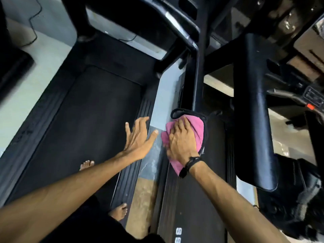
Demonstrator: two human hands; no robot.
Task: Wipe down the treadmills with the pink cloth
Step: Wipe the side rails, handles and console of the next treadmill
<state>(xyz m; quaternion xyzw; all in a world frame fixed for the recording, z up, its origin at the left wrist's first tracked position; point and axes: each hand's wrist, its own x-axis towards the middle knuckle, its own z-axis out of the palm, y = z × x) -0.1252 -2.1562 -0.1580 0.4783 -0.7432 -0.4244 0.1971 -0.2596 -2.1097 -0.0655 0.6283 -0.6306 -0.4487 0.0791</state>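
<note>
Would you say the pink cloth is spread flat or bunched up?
Bunched: the pink cloth lies crumpled in folds under the right hand.

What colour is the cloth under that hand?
Pink. The cloth shows best in the head view, pressed under the right hand against the dark treadmill.

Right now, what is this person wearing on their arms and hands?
Both forearms are bare, with no sleeves or gloves in view. The right hand has a black band strapped around its wrist, with a dark oblong piece like a tracker on it. The left hand seems to wear a thin ring; its wrist is bare.
</note>
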